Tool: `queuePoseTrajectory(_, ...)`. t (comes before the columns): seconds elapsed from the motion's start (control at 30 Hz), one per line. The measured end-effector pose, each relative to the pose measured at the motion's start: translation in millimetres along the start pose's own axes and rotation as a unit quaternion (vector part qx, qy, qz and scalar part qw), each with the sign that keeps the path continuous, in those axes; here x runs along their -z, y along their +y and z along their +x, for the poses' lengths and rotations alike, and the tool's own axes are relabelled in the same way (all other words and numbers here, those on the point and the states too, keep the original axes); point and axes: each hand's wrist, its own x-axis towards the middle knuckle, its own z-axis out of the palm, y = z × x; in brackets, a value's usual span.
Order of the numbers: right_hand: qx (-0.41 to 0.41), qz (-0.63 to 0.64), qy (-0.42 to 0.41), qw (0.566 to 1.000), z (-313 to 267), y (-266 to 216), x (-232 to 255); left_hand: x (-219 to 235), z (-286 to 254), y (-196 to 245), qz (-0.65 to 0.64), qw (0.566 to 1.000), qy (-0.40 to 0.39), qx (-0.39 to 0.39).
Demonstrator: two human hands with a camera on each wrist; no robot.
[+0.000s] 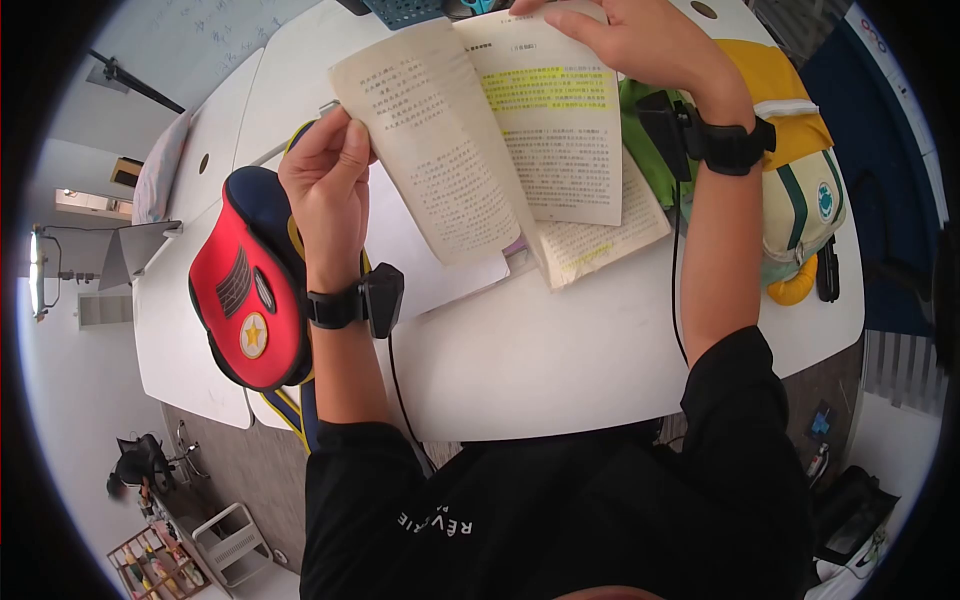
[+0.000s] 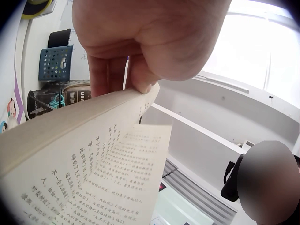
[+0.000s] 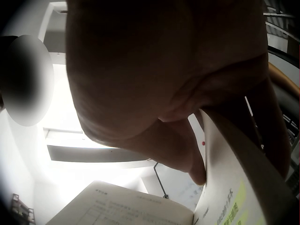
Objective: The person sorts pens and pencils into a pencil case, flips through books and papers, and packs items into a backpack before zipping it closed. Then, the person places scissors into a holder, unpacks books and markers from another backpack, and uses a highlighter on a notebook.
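An open paperback book [image 1: 430, 150] is held tilted above the white table in the head view. My left hand [image 1: 328, 185] pinches the outer edge of its left-side pages between thumb and fingers. The right hand [image 1: 655, 45] grips the top of the right-hand page [image 1: 570, 165], which carries yellow highlighting. More pages [image 1: 600, 250] show below that leaf, their lower corner near the table. From the left wrist, the thumb [image 2: 143, 82] presses on the page edge. In the right wrist view, the thumb [image 3: 194, 168] lies against the highlighted side while the other fingers go behind the page.
White sheets [image 1: 420, 280] lie under the book on the table [image 1: 540, 370]. A red and navy bag [image 1: 245, 290] with a star badge sits at left. To the right is a yellow, green and cream bag [image 1: 800, 220]. At the far edge stands a blue perforated basket [image 1: 405, 12].
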Motion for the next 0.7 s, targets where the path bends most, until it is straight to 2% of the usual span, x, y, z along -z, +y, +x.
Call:
queuePoseTrajectory(0.1,0.05,0.053,0.016,0.997,2.1,4.3,1.4,0.4,0.4,0.7,0.0,1.0,-0.013,0.0)
queuePoseTrajectory(0.3,-0.003,0.183,0.004,0.983,0.5,-4.7,2.0,1.2,0.7,1.0,0.014,1.0,0.006,0.002)
queuePoseTrajectory(0.37,0.008,0.117,-0.02,0.993,0.5,-5.5,5.4,1.1,-0.2,0.6,0.011,1.0,0.003,0.002)
queuePoseTrajectory(0.4,0.007,0.116,-0.019,0.993,-0.9,-4.9,4.2,0.0,0.4,0.8,0.007,1.0,-0.001,-0.003)
queuePoseTrajectory(0.47,0.036,0.018,-0.002,0.999,-3.2,-3.8,1.8,0.1,0.6,0.8,0.004,1.0,-0.01,-0.002)
queuePoseTrajectory(0.6,0.043,0.003,0.008,0.999,-1.8,-2.9,3.8,-2.9,0.5,3.3,0.009,1.0,-0.003,0.003)
queuePoseTrajectory(0.7,0.013,0.03,-0.013,0.999,0.9,-2.4,1.9,0.4,0.2,1.5,0.01,1.0,-0.015,-0.001)
